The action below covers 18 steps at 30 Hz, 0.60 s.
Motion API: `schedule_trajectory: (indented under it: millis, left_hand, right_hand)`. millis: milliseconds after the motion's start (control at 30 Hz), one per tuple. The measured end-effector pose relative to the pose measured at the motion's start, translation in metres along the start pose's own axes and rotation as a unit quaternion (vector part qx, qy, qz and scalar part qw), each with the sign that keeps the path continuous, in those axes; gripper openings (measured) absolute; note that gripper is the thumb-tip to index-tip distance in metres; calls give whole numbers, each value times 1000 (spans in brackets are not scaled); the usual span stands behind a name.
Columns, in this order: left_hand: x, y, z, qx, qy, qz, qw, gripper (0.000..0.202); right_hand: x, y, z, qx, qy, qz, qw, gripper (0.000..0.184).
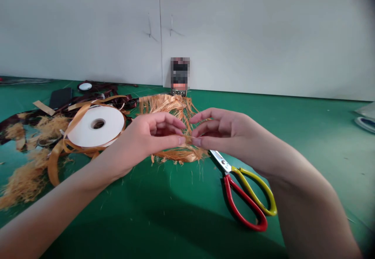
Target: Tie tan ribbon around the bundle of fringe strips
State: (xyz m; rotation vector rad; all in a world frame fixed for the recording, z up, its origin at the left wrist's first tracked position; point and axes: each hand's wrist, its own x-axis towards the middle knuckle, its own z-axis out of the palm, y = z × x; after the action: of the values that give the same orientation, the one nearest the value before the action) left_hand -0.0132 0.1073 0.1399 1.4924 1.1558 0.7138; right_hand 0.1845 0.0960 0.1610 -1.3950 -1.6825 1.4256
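Observation:
My left hand [155, 136] and my right hand [225, 130] meet in front of me, thumbs and fingertips pinching a short piece of frayed golden ribbon [189, 139] between them. Behind and below the fingers lies a heap of shredded orange-gold ribbon strips [164, 104], partly hidden by both hands. Scissors [225, 166] with one red and one yellow handle rest on the table just below my right hand, their blade tips covered by it. Left of my left hand is a white spool [95, 126] with golden ribbon wound loosely around it.
Tangled golden fibres [27, 181] and dark brown ribbon [113, 91] lie on the left of the green table [164, 212]. A dark flat object [60, 98] is behind the spool. A phone-like blurred item [180, 75] leans on the white wall [263, 36]. A roll [366, 123] sits at the right edge.

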Motion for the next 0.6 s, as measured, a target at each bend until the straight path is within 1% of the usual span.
schedule_trajectory:
  millis: [67,167,233,433,600]
  left_hand:
    - [0,0,1,-15,1,0,1000,28]
    - [1,-2,1,-45,-13,-1,999,34]
    - [0,-2,1,-54,-25,-2,998,33]
    - [-4,2,3,-49,-29,-13,998,26]
    - [-4,4,5,-48,-43,-28,998,26]
  right_hand:
    - [1,0,2,12,8,-1,1000,25]
    - [1,-1,2,32,10,-5,999,23]
    - [1,0,2,40,14,-10,999,23]
    - [2,0,1,40,39,-21,998,22]
    - [2,-1,3,35,37,-45,998,22]
